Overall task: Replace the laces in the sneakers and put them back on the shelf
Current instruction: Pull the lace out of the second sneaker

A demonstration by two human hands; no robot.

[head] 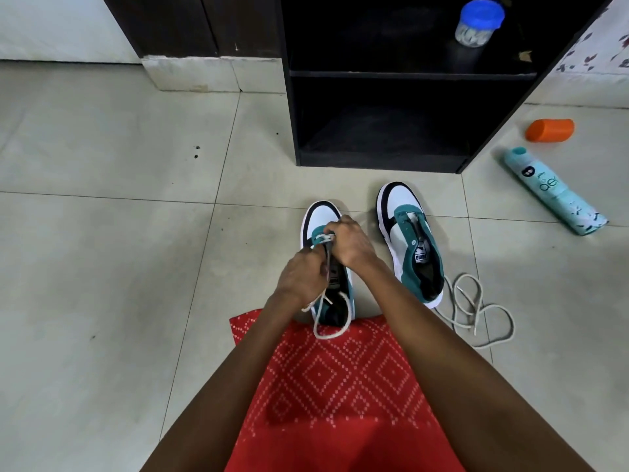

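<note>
Tiled floor is seen from above. Everything listed except the jar is carried by it.

Black shelf unit is stood at the far side, with its open front faced toward the person. Two compartments are shown.

Red patterned garment is spread over the lap at the near edge. Both forearms are reached out over it.

Two teal, white and black sneakers are set on the floor in front of the shelf unit, toes pointed at it. Neither is on a shelf.
- First sneaker is placed just beyond the garment, with its heel met by the hem.
- Second sneaker is stood just to its right, apart from it, and is touched by neither hand.

Left hand is held over the first sneaker's tongue. Its fingers are curled round the off-white lace, whose slack is looped back past the heel onto the garment.

Right hand is set at the front eyelets. Its fingers are curled and the lace is pinched where it is crossed there.

Teal spray can is laid on its side on the floor, right of the shelf unit.

Loose lace is coiled on the floor just beside the second sneaker's heel.

Clear jar with a blue lid is stood on the upper shelf board, toward the right.

Orange cap is laid on its side near the far end of the spray can.
</note>
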